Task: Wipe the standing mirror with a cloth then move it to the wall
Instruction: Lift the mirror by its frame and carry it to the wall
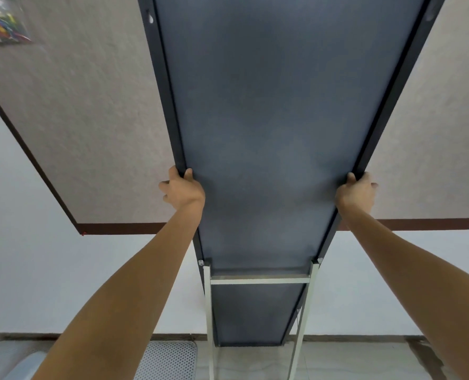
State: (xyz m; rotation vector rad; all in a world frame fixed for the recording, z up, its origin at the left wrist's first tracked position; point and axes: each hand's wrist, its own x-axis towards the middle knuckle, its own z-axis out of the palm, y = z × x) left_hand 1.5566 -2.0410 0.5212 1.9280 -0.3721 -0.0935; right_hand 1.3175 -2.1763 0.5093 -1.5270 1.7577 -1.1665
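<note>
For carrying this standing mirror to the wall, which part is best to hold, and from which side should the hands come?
Grip the two long side rails of the standing mirror, from behind, one hand per side, as the left hand and right hand do now. The dark frame forms a lip that fingers can wrap around. Holding both rails at equal height probably keeps the tall panel from twisting. Avoid the hinged white stand.

Both bare arms reach forward and up, nearly straight, angling in from the lower corners toward the middle. The left hand (182, 190) grips with its thumb hooked over the inner side and the fingers curled round the outer side, knuckles showing at the left. The right hand (357, 192) mirrors it at about the same height, thumb up on the inner side, fingers wrapped out of sight. Wrists are straight, forearms bare.
</note>
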